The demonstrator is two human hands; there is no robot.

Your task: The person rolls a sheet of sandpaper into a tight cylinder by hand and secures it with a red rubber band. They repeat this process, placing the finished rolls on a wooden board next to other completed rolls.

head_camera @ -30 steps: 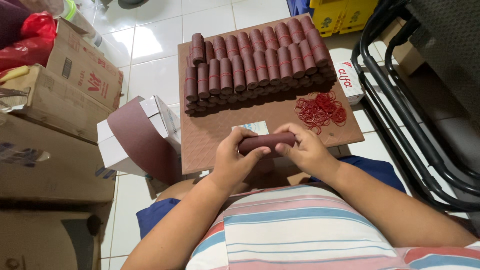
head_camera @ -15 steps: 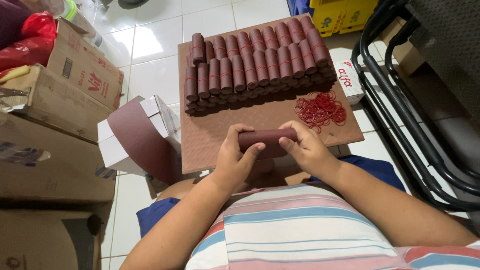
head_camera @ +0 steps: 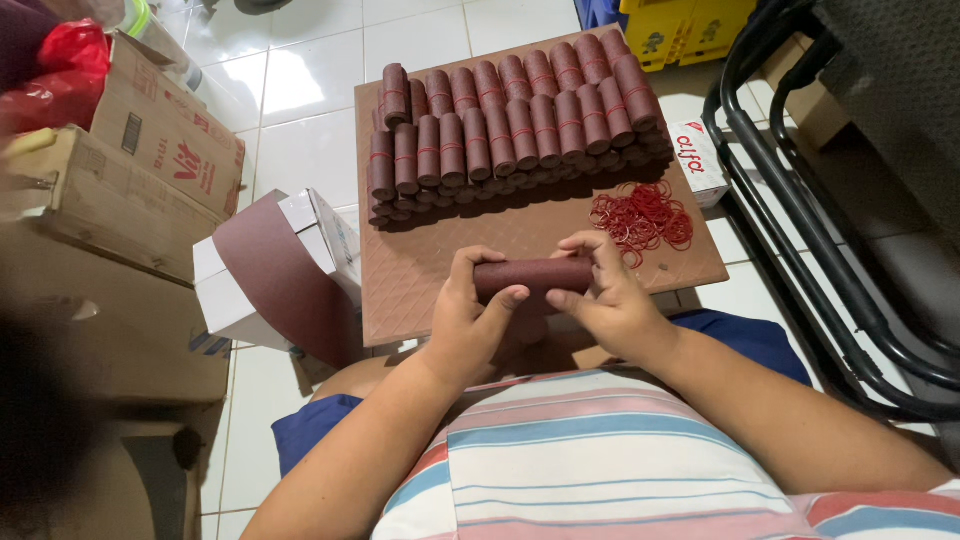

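Both hands hold one dark reddish-brown roll lying sideways just above the near edge of a brown board. My left hand wraps its left end, thumb on the front. My right hand pinches its right end with fingers curled over the top. Stacked rows of several finished rolls, each bound with a red band, fill the far half of the board. A loose heap of red rubber bands lies on the board just beyond my right hand.
A white box with a brown sheet draped from it stands left of the board. Cardboard boxes line the left side. A black metal chair frame is on the right, yellow items at the back. White tiled floor.
The roll has been turned slightly between the fingers; both hands stay in nearly the same place over the board's near edge.
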